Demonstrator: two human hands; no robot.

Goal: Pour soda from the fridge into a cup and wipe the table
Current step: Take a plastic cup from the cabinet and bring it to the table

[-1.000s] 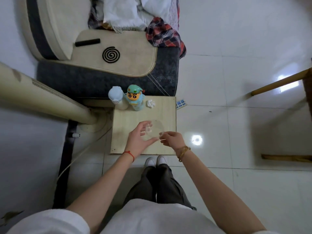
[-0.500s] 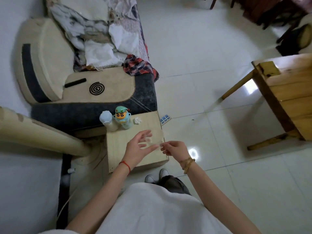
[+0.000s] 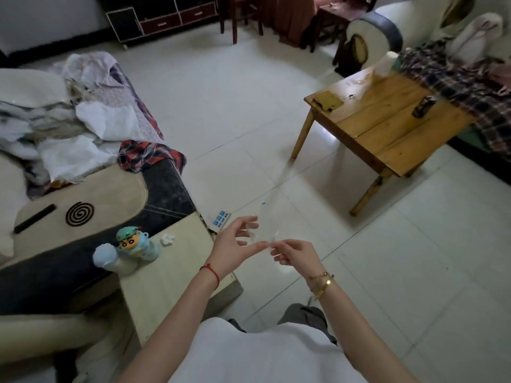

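Head view: clear cup (image 3: pixel 262 230) held between both hands, off edge of small table (image 3: pixel 166 283), above floor. Left hand (image 3: pixel 235 248) fingers curl round cup wall; right hand (image 3: pixel 294 254) pinches rim. Advice: keep cup upright, grip light, carry toward soda. Fridge not visible.

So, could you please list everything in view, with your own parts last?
clear plastic cup: one, transparent, held between both hands above the floor
pale square side table: one, cream, lower left
cartoon-figure bottle: one, teal, on the side table's far edge
crumpled white tissue: one, on the side table
low wooden table: one, brown, upper right
dark can: one, on the wooden table
left hand: fingers around the cup
right hand: pinching the cup
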